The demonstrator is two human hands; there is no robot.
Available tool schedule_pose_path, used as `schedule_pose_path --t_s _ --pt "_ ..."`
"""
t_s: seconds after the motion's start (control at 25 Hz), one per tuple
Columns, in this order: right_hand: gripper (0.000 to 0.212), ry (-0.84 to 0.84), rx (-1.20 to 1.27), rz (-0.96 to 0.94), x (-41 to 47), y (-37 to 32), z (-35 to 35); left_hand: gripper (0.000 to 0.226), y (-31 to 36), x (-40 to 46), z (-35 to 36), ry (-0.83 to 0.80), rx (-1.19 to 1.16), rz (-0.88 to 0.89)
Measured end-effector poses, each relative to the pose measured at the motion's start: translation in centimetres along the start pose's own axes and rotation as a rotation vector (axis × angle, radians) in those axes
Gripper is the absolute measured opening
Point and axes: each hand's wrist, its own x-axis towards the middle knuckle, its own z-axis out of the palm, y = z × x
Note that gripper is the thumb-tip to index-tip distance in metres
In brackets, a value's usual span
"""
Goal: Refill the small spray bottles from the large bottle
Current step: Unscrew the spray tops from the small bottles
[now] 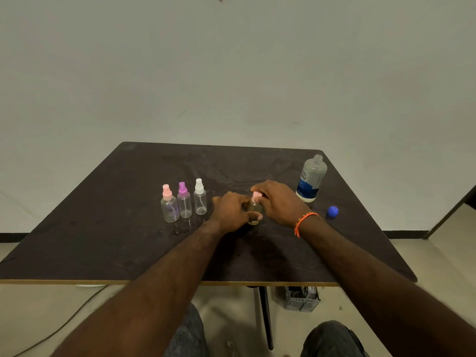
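- Dark brown square wooden table (128, 240) fills the mid frame; pale wall behind it, beige floor below.
- Centre of frame: small clear plastic spray bottle w/ pink spray top (255, 207), upright on the table between both hands.
- Left hand (231, 211), just left of centre: fingers and thumb curled round the body of that bottle, gripping it; thumb tip shows at the bottle's lower front.
- Right hand (277, 202), just right of centre: fingers curled over the pink spray top, gripping it from above. Top mostly hidden, only a bit of pink shows.
- Orange braided bracelet (304, 221) on the right wrist.
- Left of centre, a row of 3 more small clear spray bottles, upright, close together, apart from the hands: pink-topped one (169, 206) at the left end, purple-topped one (184, 200) in the middle, white-topped one (200, 198) at the right end, nearest the left hand. All 3 look empty, tops on.
- Right of centre, toward the table's far right corner: large clear plastic bottle w/ white-and-blue label (310, 180), upright, neck uncapped.
- Small blue round screw cap (332, 211) lies on the table just below-right of the large bottle, apart from it.
- Lower frame, under the table: grey perforated plastic basket (302, 300) on the floor beside the dark table leg (266, 318); a dark cable (64, 323) runs across the floor at lower left.
- Bottom edge: person's knees in dark jeans.
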Motion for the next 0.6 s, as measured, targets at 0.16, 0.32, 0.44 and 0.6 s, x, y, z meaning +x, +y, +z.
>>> schedule_pose_path --t_s 0.16,0.32,0.44,0.6 --pt "0.042 -0.072 0.038 -0.054 -0.5 -0.1 -0.5 0.033 0.0 -0.1 -0.3 -0.01 -0.028 -0.009" --pt "0.036 0.032 -0.011 0.096 0.5 -0.2 0.2 0.024 0.0 -0.2 0.0 0.004 -0.017 -0.018" --pt "0.021 0.036 -0.013 0.039 0.8 -0.4 0.5 0.037 0.0 -0.2 0.0 0.005 -0.009 -0.006" --pt "0.037 -0.103 0.022 -0.025 0.7 -0.5 -0.2 0.036 -0.1 -0.1 0.1 0.002 -0.003 -0.011"
